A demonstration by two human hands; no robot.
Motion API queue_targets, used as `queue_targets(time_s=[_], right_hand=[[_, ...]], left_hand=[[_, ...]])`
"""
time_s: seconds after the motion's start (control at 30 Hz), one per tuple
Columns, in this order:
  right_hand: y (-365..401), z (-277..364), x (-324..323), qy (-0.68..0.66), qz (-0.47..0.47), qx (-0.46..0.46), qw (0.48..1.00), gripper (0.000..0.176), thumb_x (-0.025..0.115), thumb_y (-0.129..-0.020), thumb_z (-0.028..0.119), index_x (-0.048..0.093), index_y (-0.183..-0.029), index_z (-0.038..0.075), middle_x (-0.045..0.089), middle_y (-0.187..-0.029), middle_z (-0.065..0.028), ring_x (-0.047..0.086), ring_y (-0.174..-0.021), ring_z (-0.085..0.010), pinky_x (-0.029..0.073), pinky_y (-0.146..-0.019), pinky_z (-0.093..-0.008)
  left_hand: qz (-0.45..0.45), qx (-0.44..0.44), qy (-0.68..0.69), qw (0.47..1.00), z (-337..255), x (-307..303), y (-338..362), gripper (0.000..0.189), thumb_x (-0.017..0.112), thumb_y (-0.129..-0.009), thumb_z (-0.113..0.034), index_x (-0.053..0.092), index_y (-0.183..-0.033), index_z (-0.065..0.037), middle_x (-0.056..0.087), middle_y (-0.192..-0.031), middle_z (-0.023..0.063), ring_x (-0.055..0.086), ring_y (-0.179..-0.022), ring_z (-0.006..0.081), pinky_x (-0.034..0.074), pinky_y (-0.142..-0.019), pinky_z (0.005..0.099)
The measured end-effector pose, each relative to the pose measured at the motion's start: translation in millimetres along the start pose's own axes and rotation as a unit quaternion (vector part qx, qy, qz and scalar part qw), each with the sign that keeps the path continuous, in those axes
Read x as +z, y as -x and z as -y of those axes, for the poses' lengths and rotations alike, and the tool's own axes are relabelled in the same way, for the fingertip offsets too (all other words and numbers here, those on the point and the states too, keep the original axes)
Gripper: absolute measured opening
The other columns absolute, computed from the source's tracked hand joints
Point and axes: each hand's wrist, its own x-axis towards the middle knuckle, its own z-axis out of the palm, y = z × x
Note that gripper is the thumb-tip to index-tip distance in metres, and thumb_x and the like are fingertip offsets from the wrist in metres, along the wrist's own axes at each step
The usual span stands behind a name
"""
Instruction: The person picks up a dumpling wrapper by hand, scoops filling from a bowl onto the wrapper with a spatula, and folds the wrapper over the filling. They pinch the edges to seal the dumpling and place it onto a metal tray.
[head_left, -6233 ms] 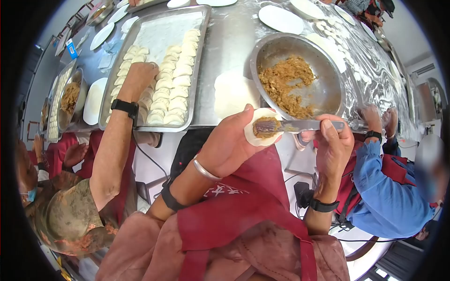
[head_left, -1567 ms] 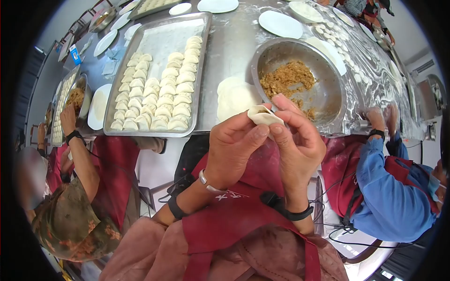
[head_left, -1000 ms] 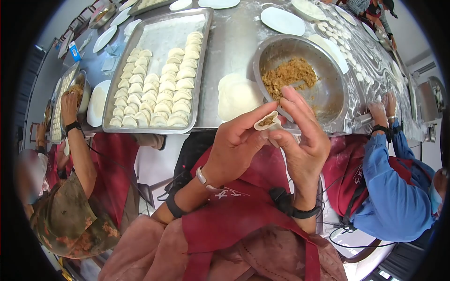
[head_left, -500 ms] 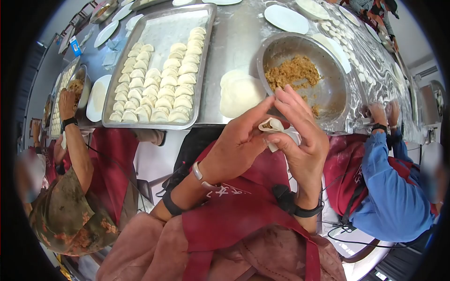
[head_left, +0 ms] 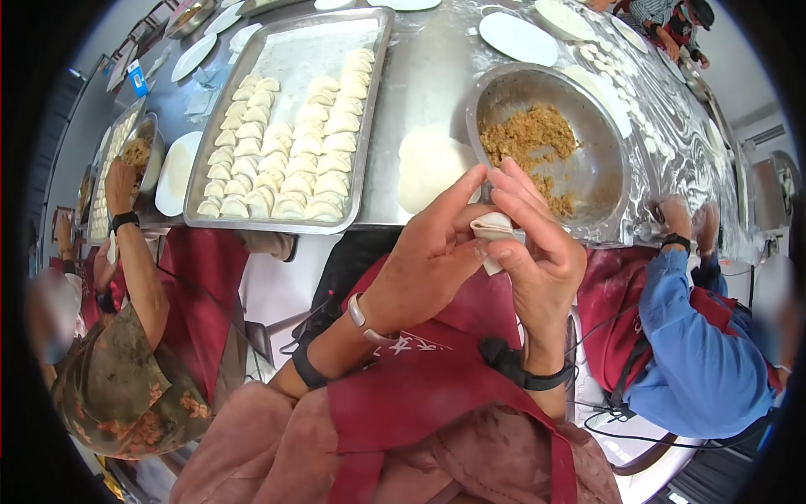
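Note:
Between my two hands is a dumpling [head_left: 492, 225], a white wrapper folded over, its edges pinched by my fingers. My left hand [head_left: 437, 252] grips its left side with thumb and fingers, and my right hand [head_left: 537, 252] closes on its right side. No filling shows at the fold now. Just beyond my fingertips stands a steel bowl [head_left: 606, 168] with brown minced filling [head_left: 529, 139]. Left of the bowl lies a stack of round dough wrappers [head_left: 430, 168]. A metal tray [head_left: 290, 52] holds rows of finished dumplings [head_left: 290, 160].
White plates [head_left: 518, 39] lie around the steel table [head_left: 420, 80]. Small dough pieces [head_left: 621, 80] are scattered on the floured right side. A co-worker's hand [head_left: 120, 186] is at a bowl on the left; another co-worker's blue sleeve [head_left: 688, 336] is close on my right.
The wrapper's opening, where filling showed, is now folded closed between my fingers. My hands stay in nearly the same place. The view has shifted slightly.

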Motion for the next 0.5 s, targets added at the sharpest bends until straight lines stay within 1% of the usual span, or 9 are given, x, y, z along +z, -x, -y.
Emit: queue_targets(time_s=[0.1, 0.17, 0.2, 0.27, 0.3, 0.37, 0.4, 0.47, 0.5], right_hand=[[-1.9, 0.2, -0.6, 0.042, -0.001, -0.014, 0.999, 0.016, 0.077, -0.075, 0.006, 0.074, -0.090, 0.001, 0.071, -0.106, -0.0126, 0.058, -0.118, -0.0328, 0.045, -0.098, -0.0419], [0.0, -3.1, -2.0, 0.067, -0.002, -0.024, 0.997, 0.017, 0.077, -0.074, 0.005, 0.074, -0.090, 0.002, 0.071, -0.107, -0.0132, 0.058, -0.118, -0.0330, 0.045, -0.098, -0.0410], [1.1, -3.8, -1.0, 0.067, -0.002, -0.026, 0.997, 0.017, 0.077, -0.074, 0.005, 0.074, -0.090, 0.002, 0.071, -0.107, -0.0132, 0.058, -0.118, -0.0330, 0.045, -0.098, -0.0410], [0.1, -5.1, 2.0, 0.160, -0.001, -0.071, 0.985, 0.015, 0.077, -0.074, 0.006, 0.074, -0.088, 0.002, 0.071, -0.104, -0.0130, 0.060, -0.116, -0.0330, 0.045, -0.098, -0.0396], [0.8, -5.9, 2.2, 0.160, 0.000, -0.071, 0.985, 0.015, 0.077, -0.074, 0.006, 0.074, -0.088, 0.002, 0.071, -0.104, -0.0130, 0.060, -0.116, -0.0330, 0.045, -0.098, -0.0396], [3.9, -6.9, 2.5, 0.170, 0.030, -0.085, 0.981, 0.020, 0.077, -0.076, 0.012, 0.074, -0.094, 0.003, 0.069, -0.111, -0.0137, 0.057, -0.119, -0.0340, 0.045, -0.098, -0.0397], [1.5, -4.1, 0.1, 0.170, 0.031, -0.085, 0.981, 0.020, 0.077, -0.076, 0.012, 0.074, -0.094, 0.003, 0.069, -0.111, -0.0137, 0.057, -0.119, -0.0340, 0.045, -0.098, -0.0397], [-5.3, 6.4, -6.7, 0.194, 0.091, -0.064, 0.975, 0.030, 0.078, -0.076, 0.017, 0.073, -0.101, 0.003, 0.066, -0.121, -0.0137, 0.052, -0.126, -0.0333, 0.043, -0.100, -0.0401], [-5.9, 8.5, -5.0, 0.195, 0.088, -0.060, 0.975, 0.030, 0.078, -0.076, 0.017, 0.073, -0.101, 0.003, 0.066, -0.121, -0.0137, 0.052, -0.126, -0.0333, 0.043, -0.100, -0.0401]], left_hand=[[-0.005, -0.005, -0.036, 0.999, -5.3, 1.4, -1.2, 0.062, 0.053, -0.094, 0.000, 0.024, -0.149, 0.003, 0.057, -0.124, 0.0106, 0.054, -0.107, 0.0102, 0.046, -0.089, 0.0255], [-0.053, 0.006, -0.050, 0.997, -0.4, 4.0, 1.8, 0.055, 0.051, -0.092, 0.005, 0.032, -0.144, 0.004, 0.063, -0.113, 0.0107, 0.059, -0.094, 0.0099, 0.049, -0.080, 0.0247], [-0.053, 0.007, -0.050, 0.997, 1.5, 3.4, 3.7, 0.055, 0.051, -0.092, 0.005, 0.032, -0.144, 0.004, 0.063, -0.113, 0.0107, 0.059, -0.094, 0.0099, 0.049, -0.080, 0.0247], [-0.055, 0.008, -0.152, 0.987, 3.1, -0.1, 4.3, 0.049, 0.051, -0.092, 0.005, 0.041, -0.140, 0.003, 0.064, -0.103, 0.0068, 0.057, -0.085, 0.0073, 0.048, -0.075, 0.0231], [-0.057, 0.008, -0.151, 0.987, 2.4, -2.2, 2.1, 0.049, 0.051, -0.092, 0.005, 0.041, -0.140, 0.003, 0.064, -0.103, 0.0068, 0.057, -0.085, 0.0073, 0.048, -0.075, 0.0231], [-0.016, -0.006, -0.085, 0.996, 1.1, -7.4, -1.5, 0.046, 0.051, -0.092, 0.004, 0.045, -0.138, 0.002, 0.063, -0.097, 0.0046, 0.055, -0.081, 0.0051, 0.047, -0.072, 0.0216], [-0.017, -0.006, -0.085, 0.996, 0.5, -10.0, -0.3, 0.046, 0.051, -0.092, 0.004, 0.045, -0.138, 0.002, 0.063, -0.097, 0.0046, 0.055, -0.081, 0.0051, 0.047, -0.072, 0.0216], [0.008, -0.077, -0.063, 0.995, -0.2, -14.1, 3.1, 0.052, 0.056, -0.094, -0.003, 0.038, -0.143, 0.003, 0.060, -0.119, 0.0077, 0.058, -0.101, 0.0103, 0.049, -0.086, 0.0258], [0.010, -0.082, -0.062, 0.995, -0.7, -11.5, 3.5, 0.052, 0.056, -0.094, -0.003, 0.038, -0.143, 0.003, 0.060, -0.119, 0.0077, 0.058, -0.101, 0.0103, 0.049, -0.086, 0.0258]])
